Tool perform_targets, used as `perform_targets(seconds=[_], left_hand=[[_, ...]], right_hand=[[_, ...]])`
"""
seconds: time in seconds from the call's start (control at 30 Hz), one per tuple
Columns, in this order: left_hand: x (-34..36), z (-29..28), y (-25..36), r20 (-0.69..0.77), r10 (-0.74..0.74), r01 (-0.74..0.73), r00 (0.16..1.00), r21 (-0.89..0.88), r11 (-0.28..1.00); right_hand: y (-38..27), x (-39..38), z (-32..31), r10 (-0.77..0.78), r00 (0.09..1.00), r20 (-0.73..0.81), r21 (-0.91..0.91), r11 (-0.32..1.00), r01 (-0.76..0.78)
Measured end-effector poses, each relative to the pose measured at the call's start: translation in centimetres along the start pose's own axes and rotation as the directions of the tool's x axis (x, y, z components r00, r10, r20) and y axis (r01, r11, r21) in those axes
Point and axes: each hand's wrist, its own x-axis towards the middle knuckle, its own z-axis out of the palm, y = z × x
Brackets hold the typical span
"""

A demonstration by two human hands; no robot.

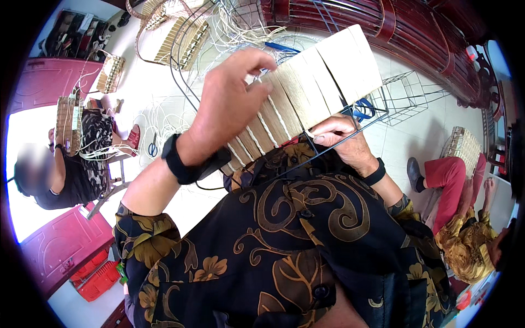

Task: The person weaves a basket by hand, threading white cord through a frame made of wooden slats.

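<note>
A half-woven basket (306, 93) on a wire frame (355, 117) sits in the person's lap, in the middle of the view. The left hand (229, 104) lies on its upper left face; the right hand (342, 136) is under its lower right edge. Behind it lie loose cords (240, 27) on the floor (404, 142). An empty wire frame (410, 95) stands to the right. A seated person (71, 158) is far left, with scissors (152, 146) on the floor between. Another person (465, 218) sits at the right.
</note>
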Motion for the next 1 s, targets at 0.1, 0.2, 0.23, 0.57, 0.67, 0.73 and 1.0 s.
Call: perform_targets(seconds=[0.1, 0.2, 0.23, 0.57, 0.67, 0.73, 1.0], left_hand=[[-0.6, 0.3, 2.2, -0.022, 0.419, -0.383, 0.908, 0.363, 0.849], [-2.2, 0.5, 4.8, 0.179, 0.434, -0.469, 0.883, 0.373, 0.8], [-2.5, 0.9, 4.8, 0.204, 0.434, -0.48, 0.877, 0.349, 0.805], [-2.9, 3.2, 4.8, 0.301, 0.457, -0.543, 0.837, 0.355, 0.761], [-2.9, 3.7, 4.4, 0.295, 0.483, -0.566, 0.824, 0.391, 0.726], [-2.8, 3.7, 4.5, 0.302, 0.49, -0.576, 0.817, 0.394, 0.717], [-3.2, 3.6, 4.8, 0.336, 0.528, -0.626, 0.78, 0.431, 0.65]], right_hand=[[0.0, -0.2, 0.0, 0.047, 0.999, 0.008, 0.121, 0.991, -0.048], [0.1, -0.3, 0.2, 0.097, 0.995, 0.024, 0.248, 0.964, -0.1], [0.1, -0.3, 0.2, 0.117, 0.992, 0.039, 0.275, 0.954, -0.124], [1.2, -0.3, 1.0, 0.131, 0.976, 0.172, 0.676, 0.706, -0.213], [0.6, -0.3, 0.6, 0.1, 0.975, 0.201, 0.7, 0.681, -0.214], [0.5, -0.2, 0.1, 0.095, 0.976, 0.195, 0.629, 0.751, -0.199], [-0.8, -0.2, -0.6, 0.195, 0.956, 0.221, 0.462, 0.842, -0.278]])
